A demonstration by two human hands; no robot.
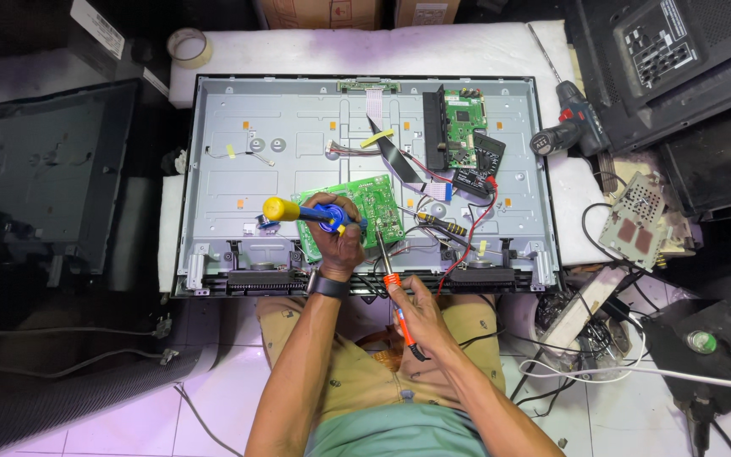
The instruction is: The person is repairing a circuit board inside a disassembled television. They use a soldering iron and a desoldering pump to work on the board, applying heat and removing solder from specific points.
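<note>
My left hand (pixel 338 245) grips a blue desoldering pump with a yellow plunger knob (pixel 282 209), held flat over a green circuit board (pixel 376 205). My right hand (pixel 416 317) holds an orange-handled soldering iron (pixel 392 283), its metal tip pointing up onto the board near the pump's nozzle. The board lies on the grey metal back panel of an opened flat television (pixel 298 135). A black watch sits on my left wrist.
A second green board with a black module (pixel 463 127) sits at the panel's upper right, with red and black wires and a yellow-black screwdriver (pixel 442 223) nearby. A cordless drill (pixel 570 127), tape roll (pixel 188 46), perforated board (pixel 636 216) and cables surround the panel.
</note>
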